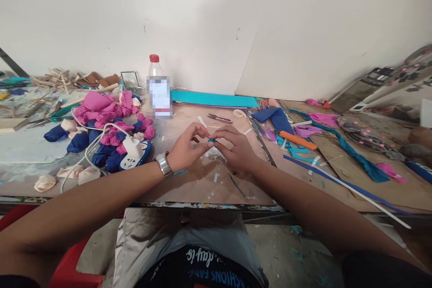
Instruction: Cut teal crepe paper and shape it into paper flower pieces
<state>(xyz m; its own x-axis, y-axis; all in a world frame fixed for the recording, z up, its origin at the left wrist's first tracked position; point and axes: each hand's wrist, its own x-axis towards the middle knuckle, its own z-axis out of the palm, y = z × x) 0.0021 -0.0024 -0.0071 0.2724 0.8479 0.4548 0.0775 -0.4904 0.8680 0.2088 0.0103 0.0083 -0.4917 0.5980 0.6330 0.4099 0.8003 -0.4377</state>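
My left hand (187, 148), with a metal watch on its wrist, and my right hand (234, 146) meet at the middle of the worktable (202, 189). Between their fingertips they pinch a small blue piece of material (211, 140), rolled or folded; most of it is hidden by the fingers. Both hands rest low over the table's brown surface, just in front of me.
A pile of pink and dark blue fabric roses (108, 121) lies at the left beside a white power strip with plug (133, 150). A plastic bottle (158, 90), small snips (219, 119), an orange-handled cutter (297, 140), teal sheets (212, 98) and fabric strips surround the hands.
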